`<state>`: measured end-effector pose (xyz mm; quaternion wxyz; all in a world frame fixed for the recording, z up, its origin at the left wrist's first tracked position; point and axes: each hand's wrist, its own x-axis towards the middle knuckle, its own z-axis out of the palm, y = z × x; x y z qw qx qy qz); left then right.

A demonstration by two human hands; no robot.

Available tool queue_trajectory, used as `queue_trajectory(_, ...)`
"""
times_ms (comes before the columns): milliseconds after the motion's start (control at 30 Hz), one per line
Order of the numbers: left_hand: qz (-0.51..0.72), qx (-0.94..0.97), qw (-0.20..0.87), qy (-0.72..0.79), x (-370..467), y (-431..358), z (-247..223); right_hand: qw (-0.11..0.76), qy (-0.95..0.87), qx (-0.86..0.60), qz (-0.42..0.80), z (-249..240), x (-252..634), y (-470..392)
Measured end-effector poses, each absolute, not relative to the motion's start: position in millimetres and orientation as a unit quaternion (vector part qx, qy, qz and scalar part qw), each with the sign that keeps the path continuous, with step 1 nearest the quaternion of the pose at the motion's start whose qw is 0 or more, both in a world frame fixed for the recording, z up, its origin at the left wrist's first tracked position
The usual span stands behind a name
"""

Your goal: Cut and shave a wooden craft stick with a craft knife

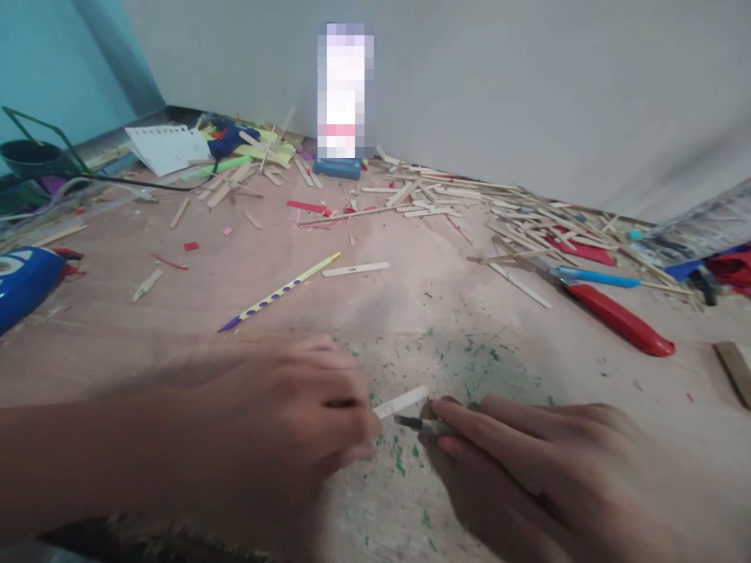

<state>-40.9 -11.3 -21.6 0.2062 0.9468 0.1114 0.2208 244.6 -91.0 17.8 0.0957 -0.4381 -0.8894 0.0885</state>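
Low in the middle of the head view, my left hand (328,407) pinches a pale popsicle stick (404,401), whose free end points right, just over the table. Facing it, my right hand (540,453) grips a craft knife (434,426) by its metal collar, the dark blade aimed left. The blade tip lies close under the stick; whether they touch I cannot tell. Most of the knife's handle is hidden in my fingers. Green shavings (400,457) are scattered on the wooden table (399,516) around both hands.
A patterned pencil (282,293) and a loose popsicle stick (356,269) lie beyond my hands. Red-handled scissors or cutter (622,319) rest at right beside a blue pen-like thing (598,277). Many sticks (434,209) lie along the wall. A blurred bright screen (345,94) stands at the back.
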Motion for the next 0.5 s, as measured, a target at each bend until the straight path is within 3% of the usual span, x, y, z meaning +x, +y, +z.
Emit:
queue_trajectory(200, 0.253, 0.927, 0.239, 0.138, -42.8, -9.0, -17.0, 0.093, -0.888, -0.446, 0.071, 24.6, 245.9, -85.2)
queue_trajectory(500, 0.16, 0.947, 0.201, 0.192, -37.9, -2.4, -19.9, 0.099, -0.881, -0.454, 0.082, 28.9, 243.8, -80.3)
